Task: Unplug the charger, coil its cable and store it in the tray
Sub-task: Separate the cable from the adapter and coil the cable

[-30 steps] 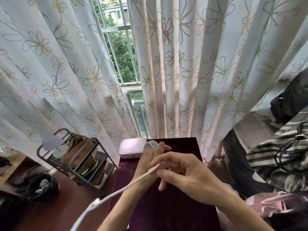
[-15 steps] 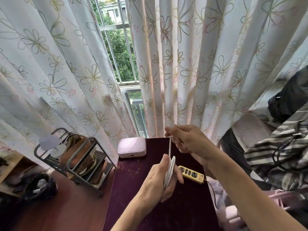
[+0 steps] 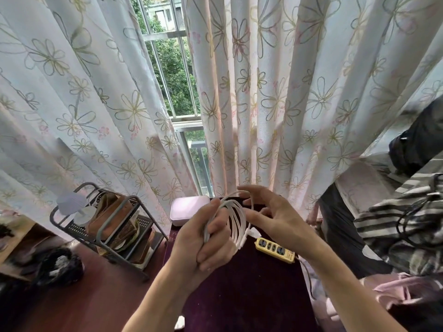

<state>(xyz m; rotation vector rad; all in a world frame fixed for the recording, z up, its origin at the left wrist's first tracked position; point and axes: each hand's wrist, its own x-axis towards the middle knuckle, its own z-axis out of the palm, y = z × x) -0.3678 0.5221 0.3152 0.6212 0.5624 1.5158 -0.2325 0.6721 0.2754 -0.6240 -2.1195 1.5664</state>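
Note:
A white charger cable hangs in several loops over the dark purple table. My left hand is shut on the gathered loops at their lower left. My right hand sits at the right of the coil with fingers spread, touching the top strand. A white end piece of the cable dangles at the coil's lower right. A yellow power strip lies on the table just below my right wrist, with nothing plugged into its visible sockets. A pale pink box sits at the table's far edge.
A grey metal rack with brown items stands on the floor at the left. Flowered curtains hang behind the table around a barred window. Striped fabric and a black cord lie at the right.
The cable, earlier stretched between my hands and then pulled upward by the right hand, now forms several loops in my left hand. My right hand has come down beside the coil.

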